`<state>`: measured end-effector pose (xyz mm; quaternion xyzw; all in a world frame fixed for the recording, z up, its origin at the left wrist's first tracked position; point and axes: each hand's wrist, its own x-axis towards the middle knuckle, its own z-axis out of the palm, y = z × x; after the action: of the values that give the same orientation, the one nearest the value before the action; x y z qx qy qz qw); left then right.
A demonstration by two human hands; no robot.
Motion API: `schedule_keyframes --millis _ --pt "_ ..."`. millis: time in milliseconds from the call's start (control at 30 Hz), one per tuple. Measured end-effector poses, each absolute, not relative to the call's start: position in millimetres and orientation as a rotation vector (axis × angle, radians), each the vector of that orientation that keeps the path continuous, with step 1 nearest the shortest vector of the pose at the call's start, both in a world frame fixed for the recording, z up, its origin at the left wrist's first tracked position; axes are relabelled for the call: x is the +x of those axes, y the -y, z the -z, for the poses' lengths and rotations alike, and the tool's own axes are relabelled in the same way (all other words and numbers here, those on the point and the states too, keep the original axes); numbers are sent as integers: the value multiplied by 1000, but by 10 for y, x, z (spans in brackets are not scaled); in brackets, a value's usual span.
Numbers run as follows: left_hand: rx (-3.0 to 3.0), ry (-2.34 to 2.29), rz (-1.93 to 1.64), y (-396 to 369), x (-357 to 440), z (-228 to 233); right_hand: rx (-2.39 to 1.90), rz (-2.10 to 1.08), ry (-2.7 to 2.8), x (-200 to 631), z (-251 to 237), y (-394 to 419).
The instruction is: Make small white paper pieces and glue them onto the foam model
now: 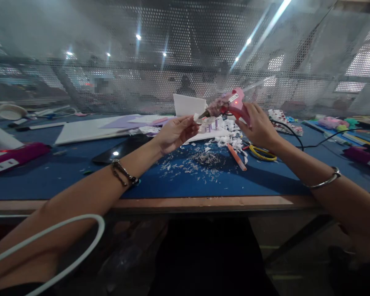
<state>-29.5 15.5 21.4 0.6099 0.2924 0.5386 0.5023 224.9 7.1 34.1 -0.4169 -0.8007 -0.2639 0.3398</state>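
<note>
Currently, a pink glue gun (244, 112) is gripped by the right hand (260, 125), with the fingers wrapped around its handle and its nozzle pointed toward the left hand. A small red light is shown on the gun's side, and its front part is covered in something fuzzy and greyish. By the left hand (178, 132), a small white piece (196, 118) is pinched between thumb and fingers, right at the nozzle; whether the two are touching cannot be told. Both are held above the middle of the blue table (249, 183).

Just behind the hands, a white board (189, 105) is stood upright, and crumpled white scraps (234, 129) are heaped to the right of it. In front of these, fine shavings (200, 160) are scattered over the tabletop. An orange stick (237, 157) is laid near the scraps, with a yellow loop (265, 158) placed to its right.

Beyond the left forearm, a dark flat device (123, 150) is partly covered by the arm, and a purple sheet (120, 121) is rested on larger white sheets (76, 132). A purple power strip (18, 157) is set at the far left. On the left wrist a dark bracelet (123, 170) is worn, on the right a silver bangle (325, 181).
</note>
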Motion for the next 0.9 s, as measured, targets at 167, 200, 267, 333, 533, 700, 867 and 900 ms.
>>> schedule_keyframes --millis 167,200,267,333,533,700,867,900 --pt "1490 -727 -1312 -148 -287 -220 -1105 676 2085 2230 -352 -38" --pt "1494 -732 -1316 -147 -287 -220 -1107 673 2085 2225 -354 -30" --pt "1496 -735 -1322 -146 -286 -220 -1118 667 2087 2217 -358 -17" --pt "1495 -737 -1321 -144 -285 -218 -1139 661 2095 2214 -360 -14" --pt "1511 -714 -1306 -161 -294 -206 -1157 671 2081 2227 -362 -36" --pt "1490 -707 -1314 -149 -289 -212 -1184 651 2063 2233 -366 -38" --pt "1418 -691 -1358 -124 -270 -239 -1161 703 2009 2288 -390 -65" --pt "1419 -702 -1374 -127 -273 -242 -1161 717 1997 2320 -400 -86"
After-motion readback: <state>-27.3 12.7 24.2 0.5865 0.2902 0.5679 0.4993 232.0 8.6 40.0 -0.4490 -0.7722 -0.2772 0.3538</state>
